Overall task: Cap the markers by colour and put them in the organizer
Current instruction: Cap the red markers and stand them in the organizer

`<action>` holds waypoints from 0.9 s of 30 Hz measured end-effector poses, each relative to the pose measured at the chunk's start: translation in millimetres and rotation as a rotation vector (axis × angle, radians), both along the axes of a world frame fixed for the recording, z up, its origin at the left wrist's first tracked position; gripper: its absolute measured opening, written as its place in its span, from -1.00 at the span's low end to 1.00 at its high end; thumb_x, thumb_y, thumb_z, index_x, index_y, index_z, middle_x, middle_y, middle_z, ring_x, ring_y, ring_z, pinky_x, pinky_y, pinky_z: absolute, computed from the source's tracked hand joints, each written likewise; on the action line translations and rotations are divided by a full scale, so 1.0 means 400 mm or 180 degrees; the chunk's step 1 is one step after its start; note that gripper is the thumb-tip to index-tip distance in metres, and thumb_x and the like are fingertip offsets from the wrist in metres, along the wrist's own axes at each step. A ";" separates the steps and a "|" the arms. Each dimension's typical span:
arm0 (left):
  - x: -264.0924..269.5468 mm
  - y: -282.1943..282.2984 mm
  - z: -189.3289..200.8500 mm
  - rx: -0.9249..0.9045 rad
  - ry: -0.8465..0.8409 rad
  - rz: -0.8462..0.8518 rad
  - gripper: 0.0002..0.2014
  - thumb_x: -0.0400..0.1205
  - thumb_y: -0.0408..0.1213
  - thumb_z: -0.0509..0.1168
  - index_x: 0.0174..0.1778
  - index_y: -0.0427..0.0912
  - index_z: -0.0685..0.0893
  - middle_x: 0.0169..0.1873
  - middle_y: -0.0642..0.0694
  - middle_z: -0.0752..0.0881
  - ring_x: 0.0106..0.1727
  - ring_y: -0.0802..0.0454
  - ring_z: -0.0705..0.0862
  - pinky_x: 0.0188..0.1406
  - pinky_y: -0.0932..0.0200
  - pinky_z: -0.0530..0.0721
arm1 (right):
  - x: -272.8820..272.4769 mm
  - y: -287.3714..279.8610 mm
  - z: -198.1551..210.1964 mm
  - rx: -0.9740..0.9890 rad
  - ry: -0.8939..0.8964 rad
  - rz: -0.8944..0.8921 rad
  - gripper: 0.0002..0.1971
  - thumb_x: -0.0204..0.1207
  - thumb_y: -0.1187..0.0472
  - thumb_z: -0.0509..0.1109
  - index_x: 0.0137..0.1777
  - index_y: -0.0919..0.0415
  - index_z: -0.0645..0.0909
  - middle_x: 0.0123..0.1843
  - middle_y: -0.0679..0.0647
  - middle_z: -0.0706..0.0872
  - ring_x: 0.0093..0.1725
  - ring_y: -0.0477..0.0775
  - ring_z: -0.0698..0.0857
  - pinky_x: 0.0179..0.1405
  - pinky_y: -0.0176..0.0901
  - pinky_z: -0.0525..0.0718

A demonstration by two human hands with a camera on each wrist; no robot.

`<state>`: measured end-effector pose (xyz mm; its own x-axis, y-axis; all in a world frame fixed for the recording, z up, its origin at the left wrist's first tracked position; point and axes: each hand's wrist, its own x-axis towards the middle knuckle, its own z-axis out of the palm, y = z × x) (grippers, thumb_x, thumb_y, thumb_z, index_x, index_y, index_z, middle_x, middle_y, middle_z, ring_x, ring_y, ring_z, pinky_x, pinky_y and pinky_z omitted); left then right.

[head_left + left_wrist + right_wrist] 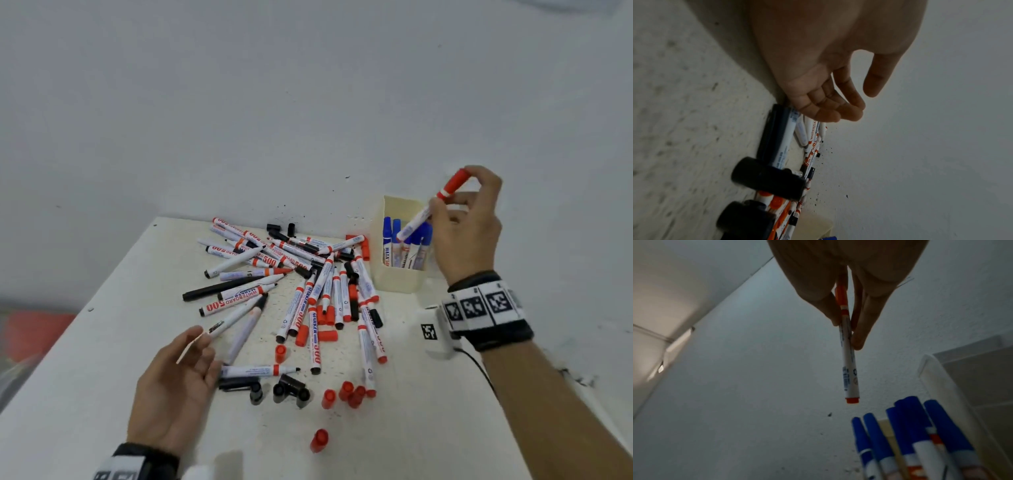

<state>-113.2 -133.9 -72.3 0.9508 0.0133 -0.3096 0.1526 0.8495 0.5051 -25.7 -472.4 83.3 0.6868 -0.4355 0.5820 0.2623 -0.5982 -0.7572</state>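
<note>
My right hand (445,200) pinches a capped red marker (416,222) near its cap and holds it slanted, tail end down, just above the cream organizer (397,281). The right wrist view shows the hand (846,331) with the red marker (850,369) hanging over several blue-capped markers (906,426) that stand in the organizer (935,374). Uncapped red and black markers lie in a pile (301,274) on the white table (102,342). My left hand (191,363) rests at the pile's near left edge, fingers relaxed, holding nothing (838,112).
Loose red caps (349,394) and black caps (291,390) lie at the front of the pile, and one red cap (319,440) sits alone nearer me. The organizer stands against the white wall. The table's left edge runs diagonally past my left hand.
</note>
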 end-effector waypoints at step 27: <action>-0.014 0.003 -0.011 -0.0162 -0.0403 0.0039 -0.60 0.23 -0.10 0.59 -0.05 -0.16 0.77 -0.16 -0.08 0.70 -0.25 0.04 0.66 -0.25 0.21 0.68 | 0.038 0.019 -0.136 -0.1608 0.1274 0.0363 -0.91 0.67 0.15 0.23 -0.01 0.14 0.51 -0.25 0.04 0.65 -0.27 0.04 0.63 -0.23 -0.09 0.65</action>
